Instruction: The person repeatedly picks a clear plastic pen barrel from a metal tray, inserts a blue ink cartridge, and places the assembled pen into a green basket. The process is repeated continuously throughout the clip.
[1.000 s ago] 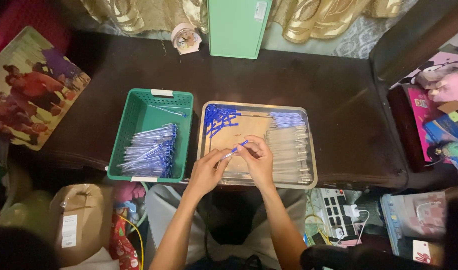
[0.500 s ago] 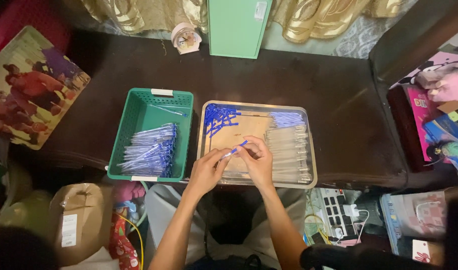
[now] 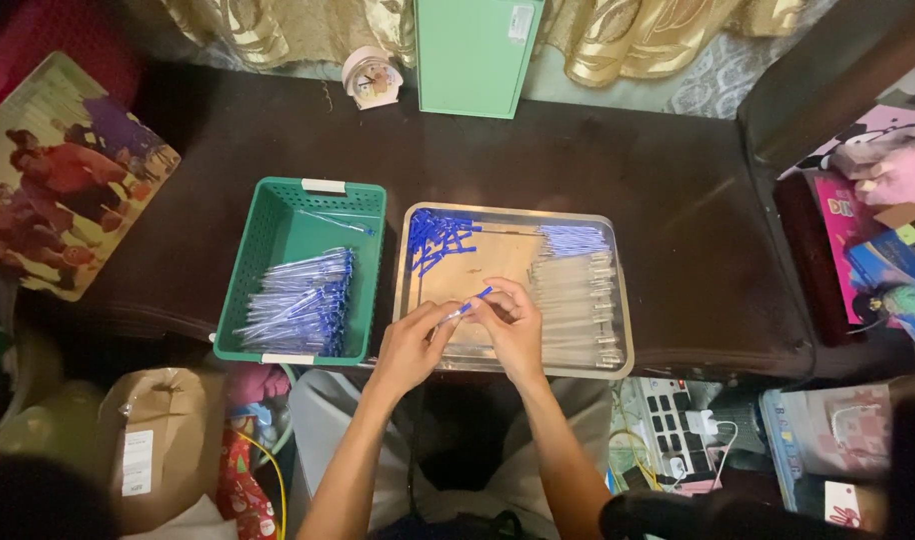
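Note:
My left hand (image 3: 415,347) and my right hand (image 3: 513,328) meet over the near part of a metal tray (image 3: 624,335) and together hold one clear pen with a blue tip (image 3: 466,308), tilted up to the right. In the tray lie a heap of blue caps (image 3: 436,239) at the far left, blue refills (image 3: 574,238) at the far right, and clear pen barrels (image 3: 575,307) along the right side. To the left stands a green plastic basket (image 3: 278,223) with several finished blue pens (image 3: 303,300) piled in it.
The tray and basket rest on a dark wooden table (image 3: 678,230). A small clock (image 3: 372,77) and a green box (image 3: 474,55) stand at the far edge. A paper bag (image 3: 158,440) and a power strip (image 3: 668,415) lie on the floor below.

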